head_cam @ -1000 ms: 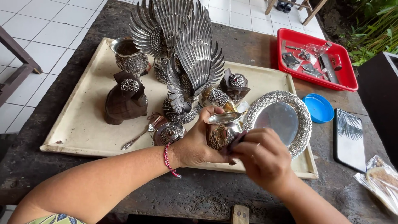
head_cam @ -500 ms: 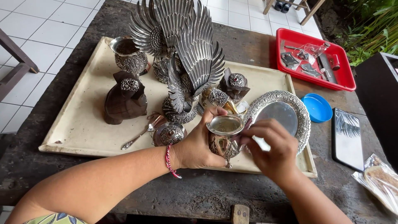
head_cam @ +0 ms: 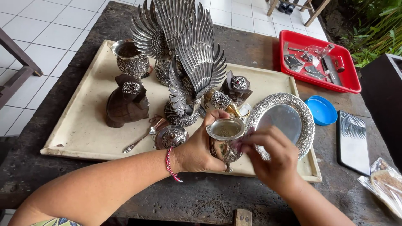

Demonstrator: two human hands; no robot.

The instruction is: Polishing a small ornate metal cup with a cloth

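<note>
Left hand (head_cam: 197,152) fingers wrap closed around the silver cup (head_cam: 225,140); right hand (head_cam: 272,157) fingers pinch its rim. A loosened grip could drop it onto the ornate plate (head_cam: 307,125) beside them.

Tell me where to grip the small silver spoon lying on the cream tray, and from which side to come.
Grip the small silver spoon at mid-handle, coming from above on its near-left side. It lies flat on the cream tray, handle end pointing toward the near-left over bare tray, while its bowl end sits close to the round embossed silver lid and the dark wooden figure, so fingers would likely have less room there.
</note>
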